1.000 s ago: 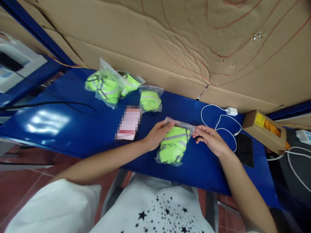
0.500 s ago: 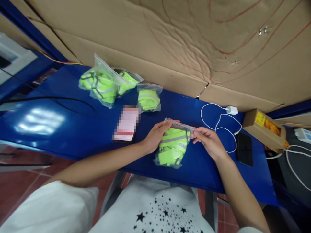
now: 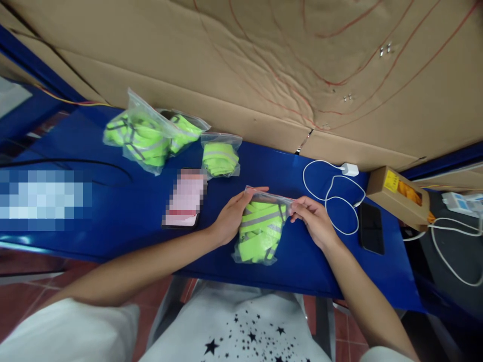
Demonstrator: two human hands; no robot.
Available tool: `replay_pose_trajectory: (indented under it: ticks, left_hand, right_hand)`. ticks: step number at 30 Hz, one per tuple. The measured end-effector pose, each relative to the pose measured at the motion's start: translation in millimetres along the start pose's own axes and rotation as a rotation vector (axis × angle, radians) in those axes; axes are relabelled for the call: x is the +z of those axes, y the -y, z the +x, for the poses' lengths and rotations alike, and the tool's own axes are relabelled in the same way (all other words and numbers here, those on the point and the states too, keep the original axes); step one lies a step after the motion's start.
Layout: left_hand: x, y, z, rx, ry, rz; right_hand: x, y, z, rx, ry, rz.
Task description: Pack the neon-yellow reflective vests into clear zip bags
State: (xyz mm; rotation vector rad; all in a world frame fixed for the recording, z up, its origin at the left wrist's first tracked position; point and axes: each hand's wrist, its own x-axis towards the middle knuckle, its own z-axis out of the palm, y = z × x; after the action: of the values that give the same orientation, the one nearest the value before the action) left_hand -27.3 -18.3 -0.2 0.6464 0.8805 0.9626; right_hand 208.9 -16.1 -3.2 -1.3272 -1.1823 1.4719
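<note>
A clear zip bag [image 3: 261,231] with folded neon-yellow straps and grey reflective bands inside lies near the front edge of the blue table [image 3: 124,221]. My left hand [image 3: 232,216] pinches the bag's top left corner. At the top right corner, the fingers of my right hand [image 3: 311,216] are closed on the bag's edge. The top strip is stretched between both hands. Behind it sits another bag of yellow straps [image 3: 221,158], and further left several more bags [image 3: 145,141] are bunched together.
A phone with a lit, blurred screen [image 3: 185,198] lies left of my left hand. To the right are a white cable with a charger [image 3: 350,169], a dark phone [image 3: 372,229] and a cardboard box [image 3: 400,198]. Brown cardboard [image 3: 226,90] lines the back.
The whole view has shifted, so the table's things appear further left. Both hands keep their hold on the bag's top corners, with little other movement.
</note>
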Motion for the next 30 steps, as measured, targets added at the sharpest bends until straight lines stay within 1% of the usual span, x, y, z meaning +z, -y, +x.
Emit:
replay_pose_trajectory:
  ticks: [4,6,8,10,12,15,18,21,23,26,28,30]
  left_hand:
    - [-1.2,2,1,0.017,-0.01,0.026]
    - [-2.6,1,2,0.074,-0.026,0.115]
    - [-4.0,-1,1,0.153,-0.013,0.244]
    - [-4.7,-4,0,0.206,0.052,0.341]
    - [-4.8,-6,-2,0.197,0.145,0.385]
    - [-4.5,-7,-4,0.144,0.253,0.434]
    - [-5.2,-5,-5,0.122,0.31,0.53]
    - [-6.3,-2,-5,0.122,0.349,0.616]
    - [-6.4,0,-6,0.128,0.372,0.656]
    - [-5.1,2,-8,0.113,0.402,0.686]
    - [-4.1,2,-9,0.104,0.4,0.69]
    - [-3.4,2,-10,0.105,0.388,0.686]
  right_hand:
    - [-3,1,-1,-0.037,-0.02,0.014]
    - [-4,5,-3,-0.062,-0.022,-0.011]
    - [-5,11,-6,-0.097,0.008,-0.072]
    - [-6,18,-10,-0.132,0.054,-0.142]
    - [-7,24,-12,-0.134,0.092,-0.195]
    - [-13,27,-14,-0.018,0.202,-0.218]
    - [-22,27,-12,0.121,0.372,-0.184]
    - [-26,25,-10,0.196,0.505,-0.181]
    - [-24,23,-11,0.224,0.552,-0.214]
    - [-16,21,-13,0.239,0.583,-0.237]
    - [-12,21,-15,0.25,0.628,-0.217]
    - [-10,21,-15,0.239,0.639,-0.187]
